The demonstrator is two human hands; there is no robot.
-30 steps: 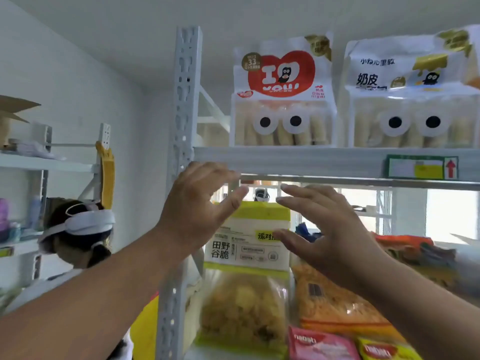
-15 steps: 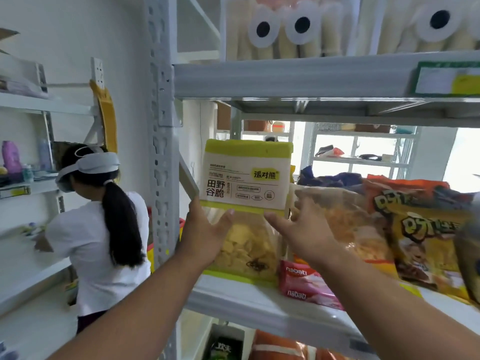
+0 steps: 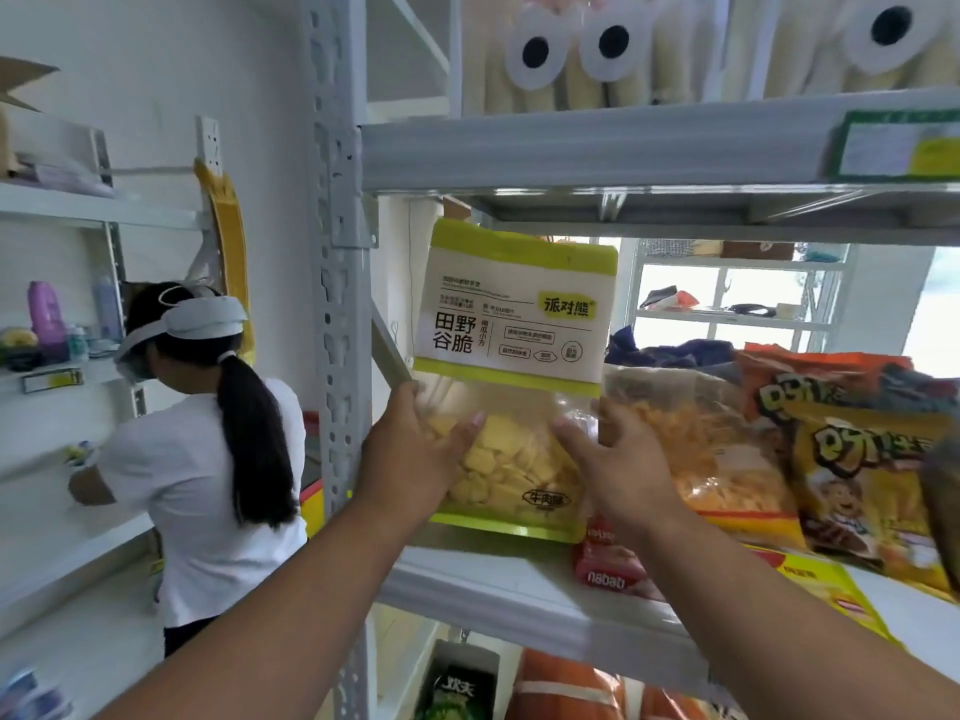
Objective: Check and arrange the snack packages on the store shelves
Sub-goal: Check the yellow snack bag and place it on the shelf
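A green-edged snack bag (image 3: 514, 324) with a white label and yellow crisps stands upright at the left end of the grey shelf (image 3: 498, 589). My left hand (image 3: 415, 454) holds its lower left side, thumb across the clear front. My right hand (image 3: 608, 459) holds its lower right side, thumb on the front. To the right lean a clear bag of orange crisps (image 3: 711, 439) and orange-yellow cartoon snack bags (image 3: 857, 459). Red wafer packs (image 3: 613, 569) lie flat below my right wrist.
The upper shelf (image 3: 597, 148) carries pale roll packs with googly eyes (image 3: 561, 54) and a green price tag (image 3: 893, 148). A grey upright post (image 3: 337, 304) stands left of the bag. A person in a white shirt (image 3: 202, 459) works at the left shelving. More packages sit below.
My view dropped from the top shelf to the middle one. Both hands came down from beside the bag's label and now grasp its lower part on either side.
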